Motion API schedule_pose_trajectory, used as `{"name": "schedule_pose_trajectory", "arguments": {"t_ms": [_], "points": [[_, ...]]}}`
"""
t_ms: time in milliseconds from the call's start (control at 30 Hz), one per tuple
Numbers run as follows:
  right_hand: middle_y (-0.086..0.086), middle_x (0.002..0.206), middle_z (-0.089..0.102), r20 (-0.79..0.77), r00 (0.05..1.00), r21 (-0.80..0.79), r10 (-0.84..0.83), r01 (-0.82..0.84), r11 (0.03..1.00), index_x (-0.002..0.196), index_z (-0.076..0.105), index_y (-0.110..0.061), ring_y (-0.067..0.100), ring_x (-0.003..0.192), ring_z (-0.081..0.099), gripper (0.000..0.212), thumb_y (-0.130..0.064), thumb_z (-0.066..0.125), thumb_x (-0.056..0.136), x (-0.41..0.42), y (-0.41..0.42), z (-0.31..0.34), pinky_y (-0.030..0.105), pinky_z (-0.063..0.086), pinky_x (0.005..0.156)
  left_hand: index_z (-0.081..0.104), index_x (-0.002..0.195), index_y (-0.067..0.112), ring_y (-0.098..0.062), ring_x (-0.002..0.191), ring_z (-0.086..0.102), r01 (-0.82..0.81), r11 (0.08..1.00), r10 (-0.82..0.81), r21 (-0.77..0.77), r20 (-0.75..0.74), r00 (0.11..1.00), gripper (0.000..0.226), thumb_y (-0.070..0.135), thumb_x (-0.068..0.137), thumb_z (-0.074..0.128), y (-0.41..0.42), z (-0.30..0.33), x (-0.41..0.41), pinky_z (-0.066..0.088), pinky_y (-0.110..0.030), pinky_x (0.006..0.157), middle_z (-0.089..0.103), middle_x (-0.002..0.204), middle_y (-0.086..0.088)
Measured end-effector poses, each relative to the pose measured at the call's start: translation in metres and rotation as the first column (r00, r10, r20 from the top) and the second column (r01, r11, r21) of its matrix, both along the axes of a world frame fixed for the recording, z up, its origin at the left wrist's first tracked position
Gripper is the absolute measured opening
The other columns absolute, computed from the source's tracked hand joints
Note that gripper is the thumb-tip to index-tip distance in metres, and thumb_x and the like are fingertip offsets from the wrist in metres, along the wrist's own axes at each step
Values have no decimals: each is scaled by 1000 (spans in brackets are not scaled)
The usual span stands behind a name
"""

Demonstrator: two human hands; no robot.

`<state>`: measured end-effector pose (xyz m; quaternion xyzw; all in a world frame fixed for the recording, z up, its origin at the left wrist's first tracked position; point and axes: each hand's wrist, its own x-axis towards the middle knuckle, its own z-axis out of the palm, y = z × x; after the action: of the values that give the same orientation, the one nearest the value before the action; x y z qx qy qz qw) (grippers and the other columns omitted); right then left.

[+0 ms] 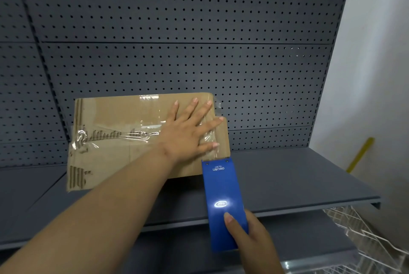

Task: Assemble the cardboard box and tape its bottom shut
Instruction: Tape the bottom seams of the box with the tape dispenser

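Dark grey pegboard [177,30] backs a shelf [298,180]; white wall [376,74] right.

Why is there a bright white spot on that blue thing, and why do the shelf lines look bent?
In the head view, the white spot is glare from a light on the glossy blue tape dispenser; the clear tape on the cardboard box glints too. The wide-angle lens bows the pegboard and shelf edges.

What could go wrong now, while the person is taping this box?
The clear tape already lies wrinkled near the cardboard box's left end, so the seam may seal poorly. The box overhangs the shelf's front edge; pulling the blue tape dispenser could drag it off despite the left hand.
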<state>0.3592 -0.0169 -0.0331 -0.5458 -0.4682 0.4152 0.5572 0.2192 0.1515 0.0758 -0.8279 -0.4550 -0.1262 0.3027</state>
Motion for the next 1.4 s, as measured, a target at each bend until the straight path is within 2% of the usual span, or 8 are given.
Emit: {"name": "schedule_pose_trajectory", "arguments": {"t_ms": [133, 233, 367, 567, 700, 800, 1000, 1400], "points": [[-24, 76, 70, -8, 1000, 21, 9, -9, 1000, 76, 67, -33, -11, 72, 62, 13, -22, 65, 83, 0, 0, 6, 13, 48, 64, 16, 146, 34, -26, 142, 14, 69, 992, -76, 107, 65, 995, 72, 68, 83, 19, -3, 7, 3, 6, -49, 114, 16, 156, -1], [-11, 77, 72, -16, 1000, -1, 1, -1, 1000, 77, 67, -29, -3, 72, 64, 9, -23, 64, 83, 1, 0, 8, 18, 49, 66, 56, 119, 19, -27, 114, 48, 280, 940, -293, 194, 40, 955, 51, 52, 81, 47, -3, 5, 4, 45, -39, 95, 57, 125, -8], [-8, 84, 70, -33, 999, -57, 19, -21, 998, 82, 65, -28, 2, 77, 64, 4, -26, 62, 84, 2, -3, 6, 13, 47, 61, 69, 95, 17, -25, 105, 62, 384, 914, -374, 131, -96, 923, 38, 39, 84, 41, -4, -4, -2, 55, -37, 84, 68, 110, -2], [-6, 90, 71, -41, 999, -71, 7, -10, 997, 87, 66, -30, 6, 84, 66, 8, -22, 62, 85, 3, -4, -1, 17, 48, 66, 35, 142, 21, -24, 138, 30, 328, 944, -310, 27, -257, 915, 64, 53, 88, 31, -7, -12, -30, 15, -39, 114, 34, 149, -3], [-5, 88, 72, -54, 999, -65, -4, 0, 998, 88, 68, -25, 6, 81, 67, 8, -20, 63, 85, 3, -5, 0, 14, 49, 62, -14, 142, 32, -29, 142, -14, 235, 965, -263, -118, -415, 871, 88, 64, 78, 37, -10, -4, -35, -9, -42, 116, -21, 151, -7], [-3, 90, 72, -65, 998, -70, 0, -4, 998, 89, 68, -23, 8, 84, 66, 8, -20, 62, 85, 2, -6, 1, 11, 49, 60, -28, 138, 31, -28, 136, -32, 101, 983, -167, -156, -499, 850, 115, 88, 63, 36, -14, -3, -31, -17, -52, 111, -39, 143, -6], [-2, 92, 72, -59, 998, -86, 5, -10, 996, 88, 67, -25, 11, 86, 67, 7, -22, 62, 85, 0, -6, -1, 19, 49, 67, -31, 137, 28, -32, 132, -35, 71, 996, -87, -52, -516, 852, 126, 90, 55, 42, -21, -11, -27, -15, -67, 104, -39, 143, -10], [2, 82, 73, -25, 999, 67, 32, -30, 997, 82, 68, -21, 20, 82, 68, 10, -31, 65, 81, 10, -7, 48, 34, 50, 74, -10, 144, 41, -26, 144, -12, 73, 967, -146, -245, -294, 945, 102, 55, 70, 59, -26, 44, -22, 5, -59, 113, -17, 156, 7]]}}
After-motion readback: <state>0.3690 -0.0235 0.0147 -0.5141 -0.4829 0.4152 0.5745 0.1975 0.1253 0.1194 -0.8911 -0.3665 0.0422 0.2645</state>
